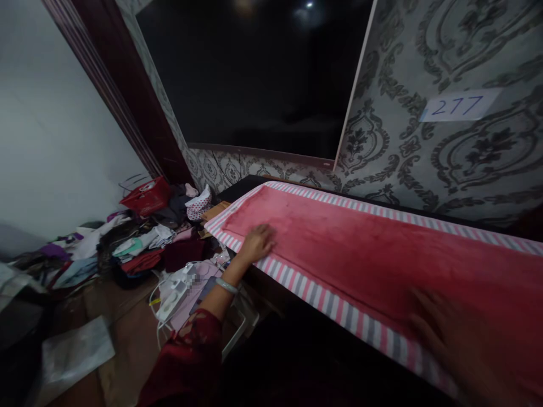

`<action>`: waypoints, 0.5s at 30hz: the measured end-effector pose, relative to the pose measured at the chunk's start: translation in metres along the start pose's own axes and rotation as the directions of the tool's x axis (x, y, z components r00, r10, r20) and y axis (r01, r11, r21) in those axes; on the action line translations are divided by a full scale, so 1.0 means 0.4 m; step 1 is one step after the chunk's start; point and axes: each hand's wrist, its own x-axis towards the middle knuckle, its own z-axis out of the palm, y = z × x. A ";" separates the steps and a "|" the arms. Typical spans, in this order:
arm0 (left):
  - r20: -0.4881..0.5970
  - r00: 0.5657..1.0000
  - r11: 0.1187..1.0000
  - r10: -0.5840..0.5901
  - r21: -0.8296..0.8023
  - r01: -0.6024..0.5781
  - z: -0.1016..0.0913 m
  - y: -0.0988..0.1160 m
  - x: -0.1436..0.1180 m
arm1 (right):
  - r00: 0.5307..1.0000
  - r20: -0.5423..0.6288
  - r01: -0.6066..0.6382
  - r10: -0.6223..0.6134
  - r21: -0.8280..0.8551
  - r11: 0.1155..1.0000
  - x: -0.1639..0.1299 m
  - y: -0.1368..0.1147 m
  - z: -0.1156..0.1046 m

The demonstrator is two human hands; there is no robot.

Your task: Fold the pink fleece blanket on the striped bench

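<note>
Right grip (456,336) has red cloth (339,249) beneath.

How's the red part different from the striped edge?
The red part is plain red; the striped edge has pink, white and grey stripes. The red part is wide and in the middle; the striped edge is narrow and runs along its sides. Both lie over the black table.

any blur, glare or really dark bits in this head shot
Head view: the right hand is heavily smeared, the left hand only slightly soft; head view: a small white glare spot and a dimmer warm one show high on the dark screen; head view: below the striped border, shadow goes nearly black.
</note>
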 end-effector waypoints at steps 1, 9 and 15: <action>0.036 0.994 0.994 0.099 -0.042 -0.098 0.003 0.004 0.003 | 0.999 -0.002 0.038 -0.038 0.031 0.999 0.026 -0.028 -0.001; 0.106 0.969 0.975 0.223 -0.039 -0.220 -0.009 -0.035 -0.032 | 0.943 0.037 0.304 -0.330 0.304 0.903 0.213 -0.330 0.071; 0.118 0.969 0.974 0.217 0.037 -0.223 -0.001 -0.062 -0.021 | 0.899 0.076 0.389 -0.431 0.314 0.866 0.273 -0.424 0.127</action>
